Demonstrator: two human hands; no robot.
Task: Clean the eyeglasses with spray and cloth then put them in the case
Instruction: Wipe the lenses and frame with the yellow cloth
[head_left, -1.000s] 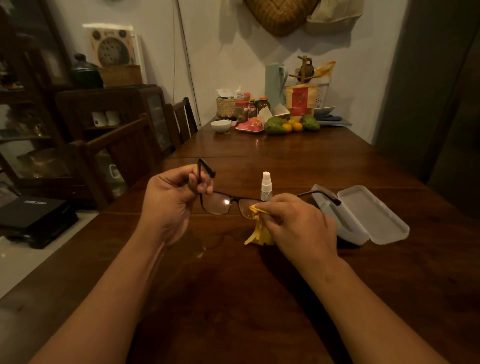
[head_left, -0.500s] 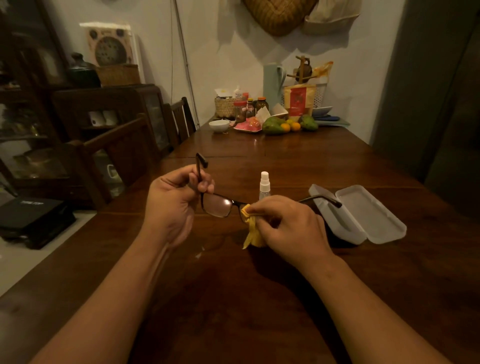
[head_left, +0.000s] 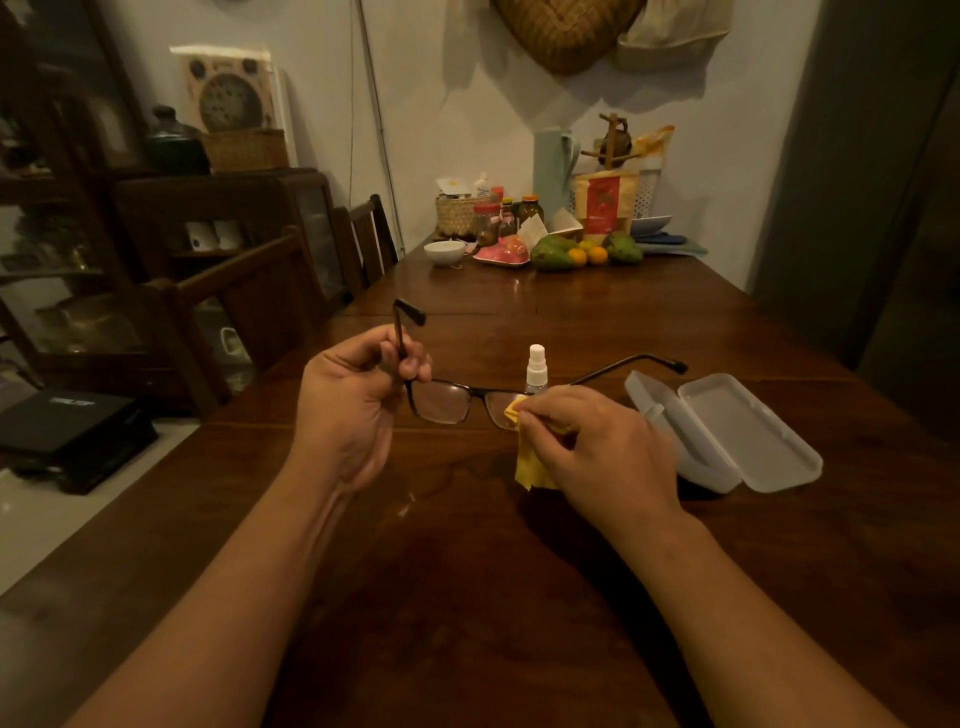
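Dark-framed eyeglasses (head_left: 441, 402) hang in the air above the wooden table (head_left: 467, 597), arms unfolded. My left hand (head_left: 353, 400) pinches the left arm near the hinge. My right hand (head_left: 597, 447) presses a yellow cloth (head_left: 532, 470) around the right lens, which is hidden by cloth and fingers. A small clear spray bottle (head_left: 536, 368) with a white top stands upright just behind the glasses. A pale grey case (head_left: 727, 431) lies open on the table to the right of my right hand.
Wooden chairs (head_left: 249, 312) line the table's left side. At the far end sit a white bowl (head_left: 444, 253), a pink plate, fruit (head_left: 576, 253), jars and a mint flask (head_left: 553, 166). A dark cabinet stands at the left.
My right hand has shifted slightly along the right lens with the cloth while the left hand keeps its hold on the arm. The glasses stay at about the same height.
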